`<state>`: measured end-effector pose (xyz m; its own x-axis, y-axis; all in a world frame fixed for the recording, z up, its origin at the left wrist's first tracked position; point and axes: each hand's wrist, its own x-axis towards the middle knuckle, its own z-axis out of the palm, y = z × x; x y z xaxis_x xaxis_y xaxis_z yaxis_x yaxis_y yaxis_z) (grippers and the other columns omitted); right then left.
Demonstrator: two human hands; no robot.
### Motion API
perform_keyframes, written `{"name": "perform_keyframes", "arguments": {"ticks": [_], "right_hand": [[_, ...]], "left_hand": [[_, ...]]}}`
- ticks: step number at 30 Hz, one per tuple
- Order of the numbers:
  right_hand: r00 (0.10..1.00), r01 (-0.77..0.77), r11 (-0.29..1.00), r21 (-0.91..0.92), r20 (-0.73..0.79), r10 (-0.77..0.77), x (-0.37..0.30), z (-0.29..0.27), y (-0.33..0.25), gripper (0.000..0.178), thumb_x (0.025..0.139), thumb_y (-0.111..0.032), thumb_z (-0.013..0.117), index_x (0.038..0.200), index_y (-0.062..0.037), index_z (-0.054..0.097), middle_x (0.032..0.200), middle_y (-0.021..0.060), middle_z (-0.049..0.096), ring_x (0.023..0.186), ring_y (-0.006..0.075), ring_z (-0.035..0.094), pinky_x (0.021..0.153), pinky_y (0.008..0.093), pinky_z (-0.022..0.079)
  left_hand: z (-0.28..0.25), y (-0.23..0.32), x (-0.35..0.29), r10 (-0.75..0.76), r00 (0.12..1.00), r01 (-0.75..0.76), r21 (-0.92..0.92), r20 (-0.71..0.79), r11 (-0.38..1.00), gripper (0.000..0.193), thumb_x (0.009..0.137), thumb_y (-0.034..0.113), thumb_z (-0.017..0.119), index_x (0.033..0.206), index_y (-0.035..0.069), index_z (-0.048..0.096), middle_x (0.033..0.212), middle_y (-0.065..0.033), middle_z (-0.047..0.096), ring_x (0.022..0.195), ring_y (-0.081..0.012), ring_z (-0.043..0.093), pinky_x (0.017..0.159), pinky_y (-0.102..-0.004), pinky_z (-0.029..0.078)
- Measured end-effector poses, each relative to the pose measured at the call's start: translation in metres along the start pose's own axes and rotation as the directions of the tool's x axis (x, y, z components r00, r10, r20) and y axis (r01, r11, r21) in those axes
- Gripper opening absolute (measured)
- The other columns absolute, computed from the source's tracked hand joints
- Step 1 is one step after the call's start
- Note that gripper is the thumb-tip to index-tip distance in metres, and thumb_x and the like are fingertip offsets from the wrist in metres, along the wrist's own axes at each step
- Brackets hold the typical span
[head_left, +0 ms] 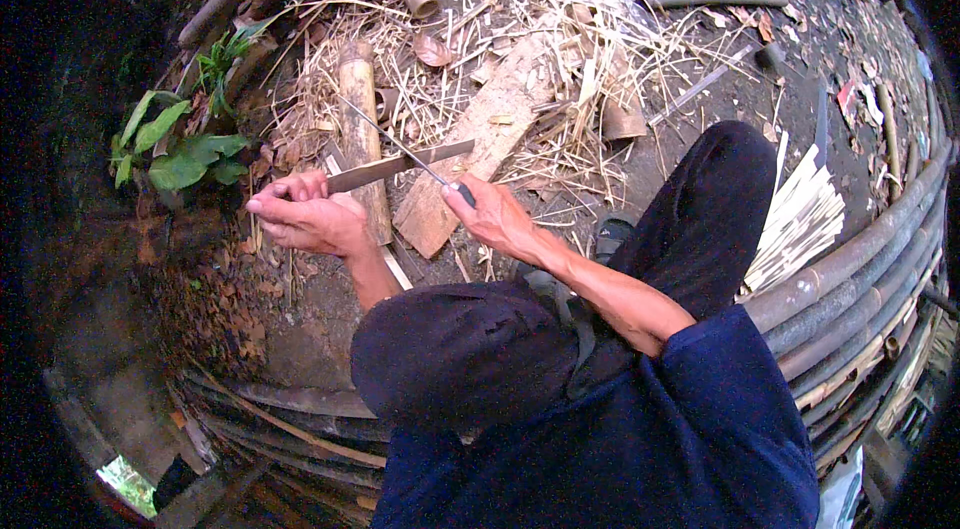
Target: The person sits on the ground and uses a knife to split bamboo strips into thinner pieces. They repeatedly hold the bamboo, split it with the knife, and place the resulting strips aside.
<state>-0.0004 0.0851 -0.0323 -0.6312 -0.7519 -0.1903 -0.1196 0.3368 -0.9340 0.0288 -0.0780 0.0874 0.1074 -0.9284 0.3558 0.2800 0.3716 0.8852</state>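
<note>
My left hand (312, 219) is closed around the handle end of a long knife (375, 171). The knife's dark blade sticks out to the right, and the grip itself is hidden in my fingers. My right hand (490, 214) is wrapped around the dark handle of a thin metal file (415, 161). The file's slim rod slants up and left across the blade; I cannot tell whether the two touch. Beneath the blade lie a flat wooden board (480, 144) and a short bamboo log (358, 109).
Straw-like bamboo shavings (560, 154) cover the ground ahead. A stack of pale split strips (805, 219) lies right of my knee. Long bamboo poles (860, 269) run along the right side. Green leafy plants (190, 154) grow at the left.
</note>
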Motion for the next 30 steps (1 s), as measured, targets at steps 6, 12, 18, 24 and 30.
{"name": "perform_keyframes", "arguments": {"ticks": [6,12,18,24,30], "right_hand": [[0.987,-0.16,0.98,-0.119,-0.039,0.156,0.01,0.001,0.054,0.052,0.089,-0.051,0.051,0.103,-0.0014,0.06,0.092,0.0275,0.064,0.089,0.0442,0.061,0.076,0.0492,0.049],[0.982,-0.053,0.984,-0.169,-0.186,0.021,-0.008,0.016,0.127,0.042,0.093,-0.043,0.049,0.098,-0.0017,0.058,0.087,0.0299,0.063,0.086,0.0471,0.061,0.075,0.0517,0.048],[0.991,-0.099,0.994,-0.041,-0.095,0.095,-0.001,0.003,0.066,0.039,0.094,-0.039,0.049,0.1,-0.0017,0.057,0.076,0.0242,0.06,0.074,0.0408,0.06,0.067,0.0474,0.046],[0.96,0.279,0.941,0.19,-0.031,-0.279,-0.006,-0.004,-0.064,0.034,0.094,-0.036,0.052,0.106,-0.0043,0.056,0.069,0.0202,0.057,0.064,0.0366,0.058,0.06,0.0436,0.045],[0.987,0.157,0.985,0.072,0.014,-0.158,-0.005,0.011,-0.054,0.038,0.091,-0.042,0.053,0.099,-0.0048,0.056,0.074,0.0238,0.062,0.074,0.0439,0.062,0.065,0.0514,0.048]], "left_hand": [[-0.002,0.003,-0.011,0.015,0.997,-0.007,-0.098,0.081,0.995,0.046,0.1,0.043,0.041,0.069,0.01,0.035,0.055,0.0026,0.029,0.046,-0.0081,0.029,0.042,-0.0234,0.025],[-0.004,-0.004,-0.005,-0.061,0.986,0.095,-0.226,0.153,0.969,0.042,0.097,0.043,0.046,0.073,0.009,0.039,0.058,0.002,0.034,0.05,-0.0086,0.034,0.048,-0.024,0.03],[-0.013,0.001,0.014,-0.13,0.975,0.184,-0.325,0.181,0.928,0.029,0.094,0.033,0.053,0.078,0.01,0.045,0.078,-0.0006,0.043,0.076,-0.0124,0.042,0.075,-0.0273,0.035],[-0.008,-0.008,-0.001,-0.057,0.989,0.096,-0.299,0.134,0.949,0.029,0.095,0.031,0.051,0.076,0.011,0.042,0.077,-0.0018,0.041,0.076,-0.0136,0.04,0.074,-0.0297,0.033],[-0.012,-0.012,-0.003,-0.145,0.981,0.185,-0.395,0.127,0.9,0.027,0.097,0.029,0.047,0.078,0.01,0.043,0.076,-0.0008,0.04,0.072,-0.0119,0.039,0.07,-0.027,0.034]]}}
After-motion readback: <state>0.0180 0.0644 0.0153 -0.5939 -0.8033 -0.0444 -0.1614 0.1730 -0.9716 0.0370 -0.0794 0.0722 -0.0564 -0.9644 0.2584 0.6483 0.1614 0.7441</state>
